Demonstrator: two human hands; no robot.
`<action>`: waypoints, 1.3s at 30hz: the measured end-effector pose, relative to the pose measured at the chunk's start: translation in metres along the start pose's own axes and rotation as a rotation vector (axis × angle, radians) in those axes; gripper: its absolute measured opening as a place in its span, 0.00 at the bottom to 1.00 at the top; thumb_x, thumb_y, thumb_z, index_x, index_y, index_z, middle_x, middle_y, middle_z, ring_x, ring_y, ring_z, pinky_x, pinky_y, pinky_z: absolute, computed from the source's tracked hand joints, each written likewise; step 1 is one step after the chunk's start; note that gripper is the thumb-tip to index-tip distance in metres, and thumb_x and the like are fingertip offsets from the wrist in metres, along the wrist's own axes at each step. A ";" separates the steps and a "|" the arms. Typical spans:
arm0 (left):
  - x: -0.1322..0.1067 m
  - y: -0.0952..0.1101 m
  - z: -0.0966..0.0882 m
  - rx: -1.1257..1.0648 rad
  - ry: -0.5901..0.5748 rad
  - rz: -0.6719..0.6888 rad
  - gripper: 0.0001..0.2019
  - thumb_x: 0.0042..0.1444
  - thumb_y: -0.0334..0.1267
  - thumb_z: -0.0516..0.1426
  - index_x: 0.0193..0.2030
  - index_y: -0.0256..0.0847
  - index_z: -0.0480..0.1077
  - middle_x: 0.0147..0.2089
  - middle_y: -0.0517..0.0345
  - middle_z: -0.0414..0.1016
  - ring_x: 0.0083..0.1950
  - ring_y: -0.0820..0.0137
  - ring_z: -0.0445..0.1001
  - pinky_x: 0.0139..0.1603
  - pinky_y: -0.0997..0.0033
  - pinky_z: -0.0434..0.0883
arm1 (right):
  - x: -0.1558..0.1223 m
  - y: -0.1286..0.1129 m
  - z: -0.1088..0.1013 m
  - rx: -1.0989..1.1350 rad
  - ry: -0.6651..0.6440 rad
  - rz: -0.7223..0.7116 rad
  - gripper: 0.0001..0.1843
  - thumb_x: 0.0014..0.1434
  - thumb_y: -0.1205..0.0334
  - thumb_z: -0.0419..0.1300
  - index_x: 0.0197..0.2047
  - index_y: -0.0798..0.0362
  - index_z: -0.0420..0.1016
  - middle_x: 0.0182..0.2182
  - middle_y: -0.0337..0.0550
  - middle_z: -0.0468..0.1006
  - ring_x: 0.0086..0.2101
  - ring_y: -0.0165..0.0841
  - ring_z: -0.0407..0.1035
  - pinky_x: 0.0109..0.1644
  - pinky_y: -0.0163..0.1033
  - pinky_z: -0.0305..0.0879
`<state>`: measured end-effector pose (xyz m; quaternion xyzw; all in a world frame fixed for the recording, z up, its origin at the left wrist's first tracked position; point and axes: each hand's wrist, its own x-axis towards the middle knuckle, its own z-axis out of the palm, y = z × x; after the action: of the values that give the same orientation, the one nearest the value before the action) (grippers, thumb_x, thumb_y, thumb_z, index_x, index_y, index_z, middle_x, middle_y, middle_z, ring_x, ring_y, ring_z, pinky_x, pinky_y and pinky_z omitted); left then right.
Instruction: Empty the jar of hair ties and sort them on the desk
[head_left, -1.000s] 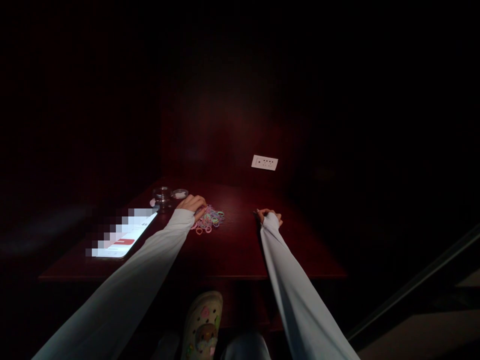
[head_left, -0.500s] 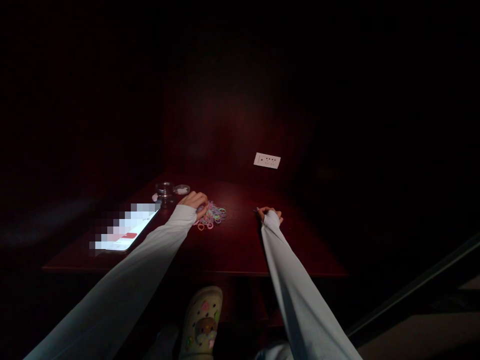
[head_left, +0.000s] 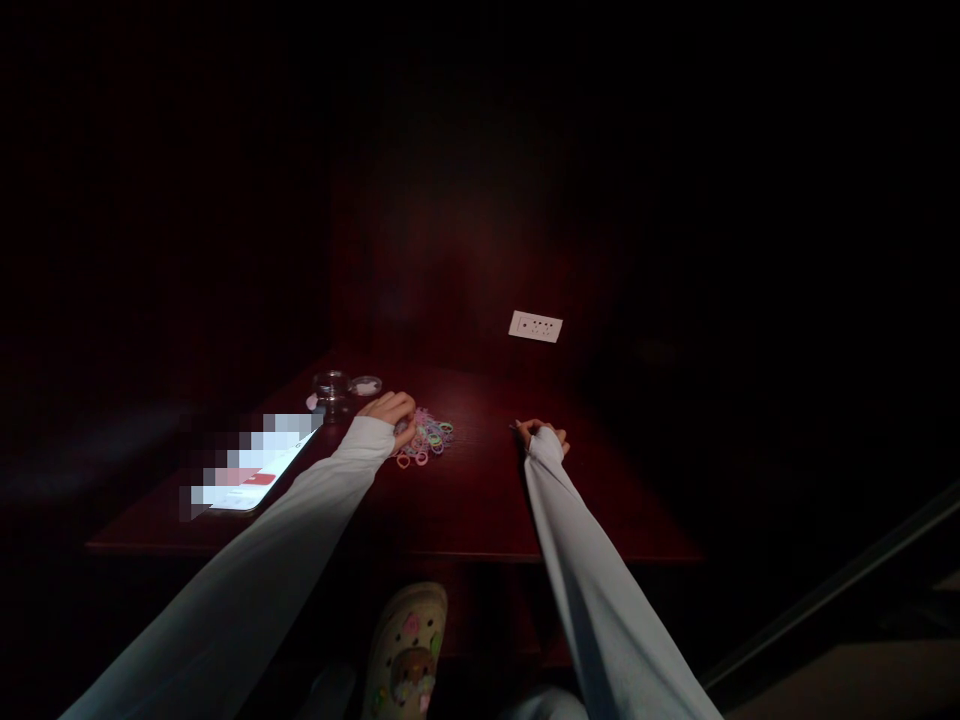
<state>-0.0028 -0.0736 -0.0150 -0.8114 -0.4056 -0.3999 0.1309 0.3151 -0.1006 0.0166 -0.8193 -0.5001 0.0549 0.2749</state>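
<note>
A loose pile of small pastel hair ties (head_left: pixel 433 432) lies on the dark red table (head_left: pixel 465 510). At the pile's left side is my left hand (head_left: pixel 391 410), its fingers bent and touching the ties. What lies between its fingertips is hidden. To the right of the pile, and apart from it, my right hand (head_left: pixel 545 438) is closed in a pinch near the tabletop. A tiny pale bit shows at its fingertips, too small to name.
A clear jar (head_left: pixel 331 392) stands at the back left, with its round clear lid (head_left: pixel 366 386) beside it. A lit phone (head_left: pixel 259 480) lies on the left. A white socket plate (head_left: pixel 535 326) is on the back wall. Below the front edge shows a clog (head_left: pixel 409 640).
The whole view has shifted slightly, so the table sits a little lower. Both hands keep nearly the same places, and the pile looks much the same.
</note>
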 end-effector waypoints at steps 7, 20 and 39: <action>0.000 0.003 -0.004 -0.005 -0.001 -0.004 0.06 0.59 0.33 0.55 0.30 0.44 0.67 0.41 0.56 0.77 0.41 0.64 0.70 0.41 0.65 0.65 | 0.003 0.005 0.002 -0.010 0.024 0.017 0.19 0.67 0.45 0.58 0.47 0.46 0.85 0.53 0.52 0.77 0.55 0.50 0.61 0.56 0.50 0.55; -0.001 0.003 -0.004 -0.032 -0.020 -0.028 0.06 0.57 0.31 0.57 0.30 0.43 0.67 0.41 0.56 0.77 0.41 0.65 0.70 0.42 0.65 0.66 | 0.002 0.009 0.004 0.020 0.039 -0.014 0.18 0.66 0.57 0.56 0.54 0.43 0.83 0.55 0.49 0.78 0.56 0.47 0.62 0.58 0.48 0.56; -0.001 0.003 -0.003 -0.045 0.002 -0.019 0.05 0.56 0.33 0.55 0.30 0.44 0.66 0.40 0.56 0.77 0.41 0.64 0.70 0.40 0.65 0.66 | 0.006 0.013 0.009 0.102 0.072 -0.182 0.24 0.66 0.54 0.58 0.64 0.43 0.76 0.55 0.45 0.78 0.55 0.42 0.64 0.57 0.41 0.60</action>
<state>-0.0031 -0.0776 -0.0131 -0.8097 -0.4042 -0.4110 0.1094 0.3253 -0.0964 0.0037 -0.7570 -0.5587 0.0257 0.3379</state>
